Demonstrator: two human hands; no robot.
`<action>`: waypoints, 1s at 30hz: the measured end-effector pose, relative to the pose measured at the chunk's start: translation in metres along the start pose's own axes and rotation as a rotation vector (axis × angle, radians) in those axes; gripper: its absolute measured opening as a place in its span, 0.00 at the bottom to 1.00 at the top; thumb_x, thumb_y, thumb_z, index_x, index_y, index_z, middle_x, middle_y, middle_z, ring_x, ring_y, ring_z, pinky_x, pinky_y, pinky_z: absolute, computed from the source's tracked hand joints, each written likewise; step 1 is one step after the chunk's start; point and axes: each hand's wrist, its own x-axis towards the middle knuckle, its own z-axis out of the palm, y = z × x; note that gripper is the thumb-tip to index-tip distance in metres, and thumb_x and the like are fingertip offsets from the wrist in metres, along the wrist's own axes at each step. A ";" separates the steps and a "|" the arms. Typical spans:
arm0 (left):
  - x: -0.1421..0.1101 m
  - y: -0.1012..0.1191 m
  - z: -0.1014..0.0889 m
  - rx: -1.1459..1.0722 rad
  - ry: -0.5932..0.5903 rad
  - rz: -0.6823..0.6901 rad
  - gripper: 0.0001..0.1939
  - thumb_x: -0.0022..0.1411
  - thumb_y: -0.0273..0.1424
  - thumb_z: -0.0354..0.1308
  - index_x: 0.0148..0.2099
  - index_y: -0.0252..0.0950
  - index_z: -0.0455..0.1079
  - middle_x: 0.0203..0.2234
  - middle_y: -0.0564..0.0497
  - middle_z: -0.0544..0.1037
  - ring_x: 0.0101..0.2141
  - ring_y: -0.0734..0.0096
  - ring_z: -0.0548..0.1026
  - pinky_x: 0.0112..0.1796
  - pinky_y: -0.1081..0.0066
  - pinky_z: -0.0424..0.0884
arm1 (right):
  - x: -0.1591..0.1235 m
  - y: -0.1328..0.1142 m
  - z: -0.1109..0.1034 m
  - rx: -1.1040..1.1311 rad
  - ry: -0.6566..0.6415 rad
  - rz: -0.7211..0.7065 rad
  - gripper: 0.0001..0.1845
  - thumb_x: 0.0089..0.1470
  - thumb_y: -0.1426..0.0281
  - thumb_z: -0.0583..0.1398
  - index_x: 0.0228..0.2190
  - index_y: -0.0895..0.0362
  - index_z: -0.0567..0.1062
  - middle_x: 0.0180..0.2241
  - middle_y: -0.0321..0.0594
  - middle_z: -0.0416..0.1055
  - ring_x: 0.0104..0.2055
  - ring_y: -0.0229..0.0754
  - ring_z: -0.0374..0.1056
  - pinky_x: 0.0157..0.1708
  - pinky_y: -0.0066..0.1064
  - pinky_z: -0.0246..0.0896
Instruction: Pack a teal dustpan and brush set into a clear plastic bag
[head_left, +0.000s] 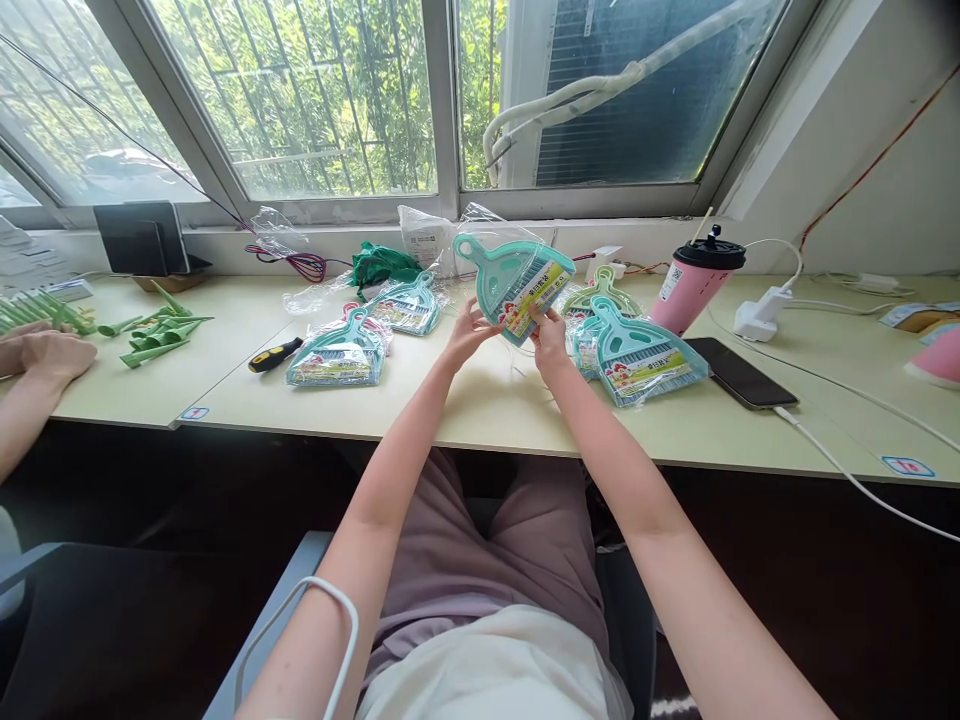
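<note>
We hold a teal dustpan and brush set [516, 282] up off the bench [487, 400], tilted, with its handle pointing up and left toward the window. Our left hand [466, 335] pinches the lower left edge of the set and our right hand [550, 335] pinches its lower right corner by the yellow label; both are closed on it with the fingertips, not spread. To do this well, we judge it best to keep the grip at the two edges so the label stays readable and the clear wrapping does not crumple, and to keep the set above the bench, free of the packs below. Relative to the pink cup [694, 280], the held set is to the left at about the same height. A stack of wrapped sets [630, 355] lies between the cup and our right hand, and two more wrapped sets [337, 355] lie far left of the cup, near a screwdriver [274, 354]. A phone [739, 372] rests just below the cup.
</note>
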 end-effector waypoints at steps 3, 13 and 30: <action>0.001 -0.002 0.001 -0.006 0.018 -0.010 0.50 0.42 0.44 0.78 0.62 0.39 0.60 0.47 0.42 0.81 0.44 0.56 0.80 0.52 0.53 0.73 | 0.000 0.000 0.000 -0.026 -0.019 -0.006 0.11 0.52 0.70 0.68 0.39 0.55 0.77 0.38 0.36 0.80 0.44 0.41 0.77 0.47 0.36 0.76; 0.003 -0.012 0.001 0.007 0.053 0.008 0.45 0.42 0.42 0.78 0.57 0.39 0.60 0.43 0.45 0.83 0.44 0.58 0.82 0.50 0.57 0.75 | 0.001 0.002 0.001 -0.076 -0.008 0.012 0.11 0.49 0.70 0.68 0.37 0.54 0.77 0.39 0.37 0.80 0.42 0.40 0.76 0.45 0.34 0.76; -0.006 -0.025 0.006 0.259 -0.342 -0.117 0.48 0.44 0.29 0.73 0.66 0.39 0.57 0.54 0.38 0.76 0.47 0.55 0.79 0.48 0.54 0.76 | 0.018 0.005 -0.012 0.045 0.275 0.040 0.12 0.58 0.65 0.62 0.44 0.53 0.75 0.42 0.37 0.80 0.48 0.37 0.76 0.48 0.31 0.75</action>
